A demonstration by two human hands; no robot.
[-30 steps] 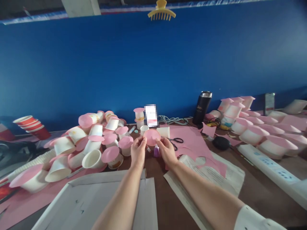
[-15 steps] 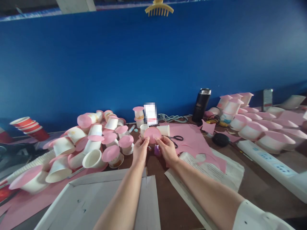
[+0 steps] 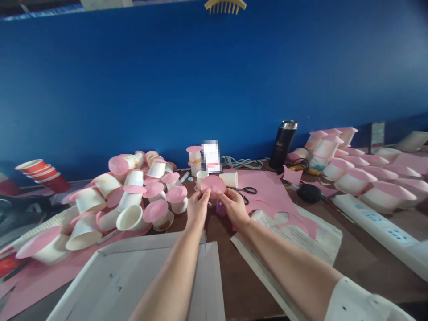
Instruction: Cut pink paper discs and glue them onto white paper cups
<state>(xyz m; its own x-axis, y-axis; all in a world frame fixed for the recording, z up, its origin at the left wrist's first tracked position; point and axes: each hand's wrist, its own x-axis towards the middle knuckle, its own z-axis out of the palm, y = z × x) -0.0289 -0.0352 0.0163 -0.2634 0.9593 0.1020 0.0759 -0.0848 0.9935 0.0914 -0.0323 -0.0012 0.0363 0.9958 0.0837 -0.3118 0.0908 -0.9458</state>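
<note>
Pink paper disc (image 3: 213, 186) pinched between left hand (image 3: 197, 208) and right hand (image 3: 235, 207).

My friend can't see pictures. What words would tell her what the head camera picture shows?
Two bare hands, the left hand and right hand, hold a round pink paper disc between them over a brown table. White paper cups with pink tops are heaped at the left, black scissors lie on pink paper behind, and a blue wall rises beyond.

Matt pink paper disc (image 3: 213, 186)
</note>
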